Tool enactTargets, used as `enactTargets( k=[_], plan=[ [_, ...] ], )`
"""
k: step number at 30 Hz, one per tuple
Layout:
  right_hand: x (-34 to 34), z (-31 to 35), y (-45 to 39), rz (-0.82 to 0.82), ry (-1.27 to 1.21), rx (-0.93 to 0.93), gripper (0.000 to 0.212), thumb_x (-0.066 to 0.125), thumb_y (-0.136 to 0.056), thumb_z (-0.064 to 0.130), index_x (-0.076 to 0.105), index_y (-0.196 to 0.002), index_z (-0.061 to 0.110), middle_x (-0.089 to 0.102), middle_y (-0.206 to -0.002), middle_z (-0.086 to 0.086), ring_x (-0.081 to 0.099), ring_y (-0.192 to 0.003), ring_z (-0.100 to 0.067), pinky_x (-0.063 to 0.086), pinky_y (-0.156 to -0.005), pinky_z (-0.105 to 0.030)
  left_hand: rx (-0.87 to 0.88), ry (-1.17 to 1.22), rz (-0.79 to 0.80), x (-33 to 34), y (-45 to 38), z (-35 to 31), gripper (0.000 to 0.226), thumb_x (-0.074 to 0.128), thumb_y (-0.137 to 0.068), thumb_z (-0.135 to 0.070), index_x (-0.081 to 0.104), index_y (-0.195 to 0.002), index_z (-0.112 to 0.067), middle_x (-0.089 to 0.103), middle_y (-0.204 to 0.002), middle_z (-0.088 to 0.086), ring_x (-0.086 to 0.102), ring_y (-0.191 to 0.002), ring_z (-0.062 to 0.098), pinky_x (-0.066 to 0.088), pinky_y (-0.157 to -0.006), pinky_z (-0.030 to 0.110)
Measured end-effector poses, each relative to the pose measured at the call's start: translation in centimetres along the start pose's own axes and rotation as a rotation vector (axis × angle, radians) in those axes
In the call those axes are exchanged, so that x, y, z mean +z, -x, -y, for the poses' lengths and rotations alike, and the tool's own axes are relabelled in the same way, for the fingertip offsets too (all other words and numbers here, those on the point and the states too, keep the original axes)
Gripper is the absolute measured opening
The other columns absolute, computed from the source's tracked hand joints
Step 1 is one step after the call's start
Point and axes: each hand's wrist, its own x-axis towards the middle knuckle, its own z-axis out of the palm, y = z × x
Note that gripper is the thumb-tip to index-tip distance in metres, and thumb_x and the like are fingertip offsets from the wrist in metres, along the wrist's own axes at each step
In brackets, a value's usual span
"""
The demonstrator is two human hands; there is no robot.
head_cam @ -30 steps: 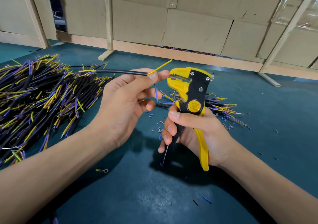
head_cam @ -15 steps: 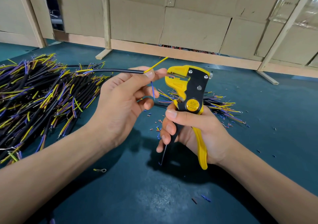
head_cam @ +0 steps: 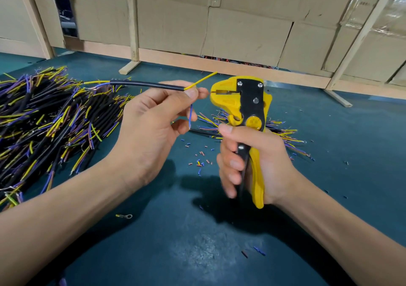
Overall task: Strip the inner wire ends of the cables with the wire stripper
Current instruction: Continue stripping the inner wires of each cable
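The left hand (head_cam: 147, 131) pinches a black cable (head_cam: 147, 85) between thumb and forefinger, right at the end of its sheath; the other fingers curl loosely below. From that pinch a yellow wire (head_cam: 201, 79) points up toward 2 o'clock, a blue wire (head_cam: 190, 115) hangs toward 6 o'clock, and a third wire seems to run toward 3 o'clock into the mouth of the stripper (head_cam: 246, 109), though blur hides its colour. The right hand (head_cam: 257, 164) grips the stripper's handles, thumb laid across the front below the round yellow knob, 4 fingers curled round the black handle and blurred; the head stands upright, mouth facing 9 o'clock, just beside the left fingertips. The cable's far end runs toward 9 o'clock over a heap of cables (head_cam: 44, 120). A smaller bundle (head_cam: 285, 136) lies behind the right hand, at 3 o'clock. Insulation bits (head_cam: 201, 162) dot the green mat (head_cam: 197, 252) between the hands, and a ring terminal (head_cam: 125, 216) lies at 7 o'clock.
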Motion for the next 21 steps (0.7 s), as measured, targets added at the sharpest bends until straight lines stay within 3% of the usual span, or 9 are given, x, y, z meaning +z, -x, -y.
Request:
enactTargets(
  k=[4,10,13,21],
  plan=[
    [-0.3,0.2,0.0,0.145,-0.109,-0.014,0.020,0.057,-0.091,0.020,0.059,-0.080,0.004,0.053,-0.067,-0.015,0.057,-0.060,-0.031,0.055,-0.063,-0.052,-0.003,0.049,-0.066,-0.3,-0.2,-0.2,0.014,0.065,-0.092,-0.010,0.072,-0.082,-0.018,0.072,-0.092,0.003,0.049,-0.066,0.011,0.036,-0.060,0.026],
    [-0.3,-0.1,0.1,0.179,-0.080,-0.005,0.017,0.060,-0.089,0.014,0.058,-0.078,0.001,0.054,-0.067,-0.017,0.057,-0.060,-0.032,0.054,-0.064,-0.054,-0.118,0.203,-0.110,-0.7,-0.8,-0.3,0.006,0.069,-0.090,-0.018,0.064,-0.089,-0.016,0.065,-0.084,-0.002,0.056,-0.068,0.009,0.041,-0.053,0.020],
    [0.1,-0.6,0.1,0.209,-0.079,0.020,0.014,0.065,-0.087,0.011,0.056,-0.081,0.001,0.053,-0.068,-0.018,0.057,-0.060,-0.032,0.054,-0.065,-0.056,-0.171,0.251,-0.099,-0.9,-0.8,-0.2,0.013,0.070,-0.089,-0.023,0.063,-0.099,-0.018,0.065,-0.086,-0.004,0.062,-0.075,0.007,0.045,-0.058,0.019],
    [0.5,-1.0,0.2,0.239,-0.100,0.020,0.016,0.063,-0.087,0.014,0.056,-0.081,0.002,0.054,-0.069,-0.018,0.058,-0.062,-0.032,0.055,-0.067,-0.058,-0.233,0.369,-0.053,-0.9,-0.7,0.0,0.012,0.074,-0.083,-0.024,0.068,-0.094,-0.023,0.069,-0.097,-0.009,0.066,-0.089,0.010,0.053,-0.069,0.026]
  ],
)
